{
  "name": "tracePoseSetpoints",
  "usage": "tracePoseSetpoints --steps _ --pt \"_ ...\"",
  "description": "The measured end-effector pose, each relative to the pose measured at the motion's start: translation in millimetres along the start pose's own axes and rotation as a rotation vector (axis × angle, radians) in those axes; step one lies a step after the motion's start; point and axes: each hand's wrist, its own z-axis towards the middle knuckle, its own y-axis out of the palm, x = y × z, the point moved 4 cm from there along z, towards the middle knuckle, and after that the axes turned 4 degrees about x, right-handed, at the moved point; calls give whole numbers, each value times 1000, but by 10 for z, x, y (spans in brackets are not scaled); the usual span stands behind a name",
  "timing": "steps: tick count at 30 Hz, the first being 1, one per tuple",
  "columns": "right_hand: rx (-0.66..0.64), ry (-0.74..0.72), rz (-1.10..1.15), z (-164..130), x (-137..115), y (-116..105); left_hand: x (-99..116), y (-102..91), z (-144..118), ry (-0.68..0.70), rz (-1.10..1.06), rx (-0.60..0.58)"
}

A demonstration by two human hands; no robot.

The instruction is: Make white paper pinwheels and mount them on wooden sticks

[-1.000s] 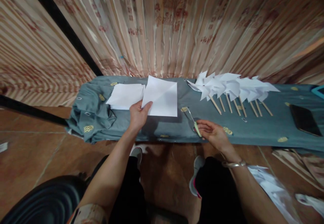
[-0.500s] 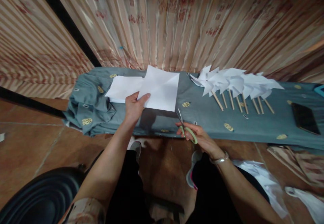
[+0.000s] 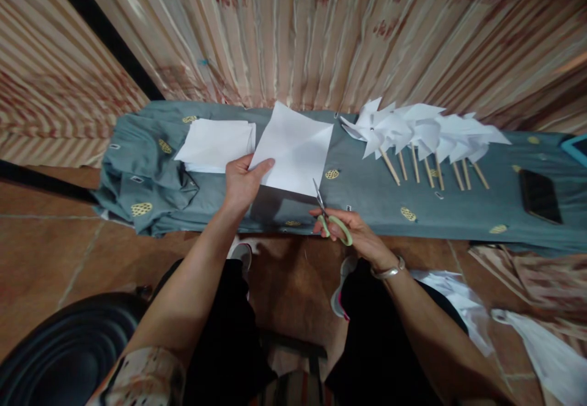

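A white sheet of paper with faint crease lines is pinched at its left edge by my left hand, thumb on top. It is raised over the cloth and casts a shadow below. In my right hand is a pair of scissors with light green handles. Their blades point up and away from me and meet the paper's lower right edge. Whether they have cut into it I cannot tell. Just left of the held sheet lies a stack of white paper.
Several white paper pinwheels on wooden sticks lie in a row at the right. Beyond them are a dark phone and a blue-edged object. A grey-green cloth covers the bench. White plastic bags rest on the floor.
The scissors have come up to the paper's lower edge from just below it. The held sheet has turned slightly and sits farther from the stack. The camera view has shifted a little.
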Motion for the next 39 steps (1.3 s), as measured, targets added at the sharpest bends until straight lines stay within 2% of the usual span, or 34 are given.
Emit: tracePoseSetpoints --steps 30,39 --pt "5 34 48 -27 -12 12 -17 35 -19 -38 58 -52" --pt "17 113 69 -22 5 16 -2 29 -20 -64 8 -28"
